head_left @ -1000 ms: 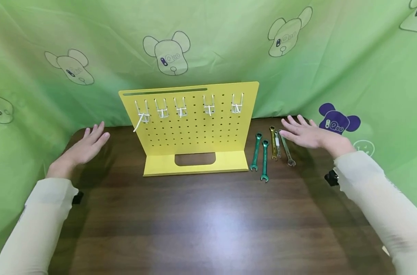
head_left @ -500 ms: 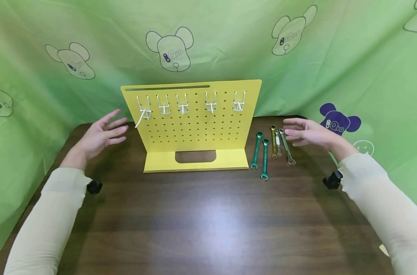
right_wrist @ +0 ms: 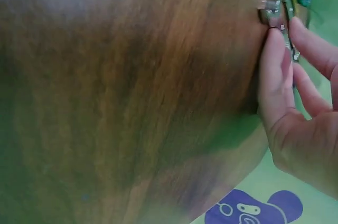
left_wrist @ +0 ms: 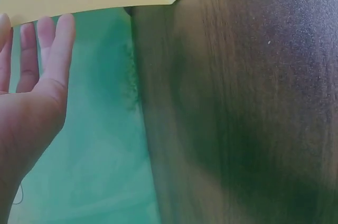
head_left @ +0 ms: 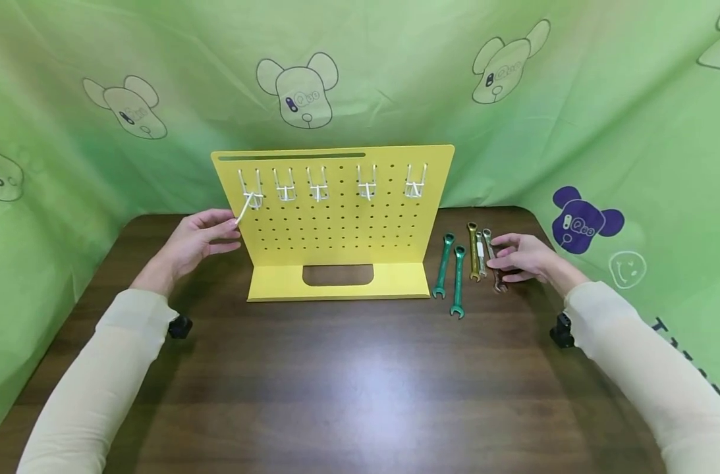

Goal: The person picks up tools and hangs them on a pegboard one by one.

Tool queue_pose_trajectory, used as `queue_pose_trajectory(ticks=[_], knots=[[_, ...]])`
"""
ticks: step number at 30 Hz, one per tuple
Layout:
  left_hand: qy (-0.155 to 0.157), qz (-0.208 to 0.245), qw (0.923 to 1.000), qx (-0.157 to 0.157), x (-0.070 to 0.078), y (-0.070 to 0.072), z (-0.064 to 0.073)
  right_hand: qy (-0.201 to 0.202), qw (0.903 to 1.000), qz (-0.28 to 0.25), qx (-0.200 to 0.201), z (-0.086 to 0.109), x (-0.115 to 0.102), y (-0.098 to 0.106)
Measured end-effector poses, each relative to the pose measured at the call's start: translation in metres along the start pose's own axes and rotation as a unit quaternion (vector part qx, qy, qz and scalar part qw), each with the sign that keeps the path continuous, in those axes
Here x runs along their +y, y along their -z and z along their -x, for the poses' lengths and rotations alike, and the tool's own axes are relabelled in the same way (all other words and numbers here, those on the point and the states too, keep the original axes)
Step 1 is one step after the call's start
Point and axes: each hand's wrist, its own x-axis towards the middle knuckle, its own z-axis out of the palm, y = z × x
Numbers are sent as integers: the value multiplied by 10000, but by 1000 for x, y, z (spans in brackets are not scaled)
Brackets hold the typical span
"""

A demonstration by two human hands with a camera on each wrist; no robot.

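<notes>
The step in hand looks like picking up the outer silver wrench (head_left: 491, 247), right of centre in the head view: the right hand (head_left: 527, 256) has thumb and fingers part-bent and parted about it, though I cannot tell whether they have hold. The left hand (head_left: 192, 243), left of centre, has fingers nearly straight, tips at the left edge of the board (head_left: 330, 257), no firm hold showing. The next move probably calls for pinching that wrench alone. Counted: one board, mid-frame; five hooks (head_left: 414, 187), all bare; five wrenches, two green (head_left: 458, 283), one gold (head_left: 473, 253), two silver
</notes>
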Motion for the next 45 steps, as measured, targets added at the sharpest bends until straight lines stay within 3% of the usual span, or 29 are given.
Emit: queue_pose_trajectory(ticks=[6, 10, 15, 20, 24, 39, 45], knots=[[47, -54, 9999, 100, 3, -3, 0, -103, 9998, -21, 150, -3, -4, 0], [-40, -379, 9992, 115, 8, -6, -2, -115, 9997, -27, 193, -4, -6, 4], [-460, -874, 9951, -8, 8, -6, -7, -52, 9996, 4, 275, -5, -7, 6], [-915, -774, 9928, 0, 1, -4, -11, -23, 9994, -28, 332, -4, -7, 4], [-1073, -666, 9920, -33, -3, -3, -13, -17, 9994, -41, 346, -3, -6, 4], [-515, -931, 9940, -237, 9, 6, -12, -161, 9990, -240, 335, -5, -4, -8], [-635, -1440, 9875, -102, 2, 2, -13, -309, 9989, -133, 313, -3, 0, -2]])
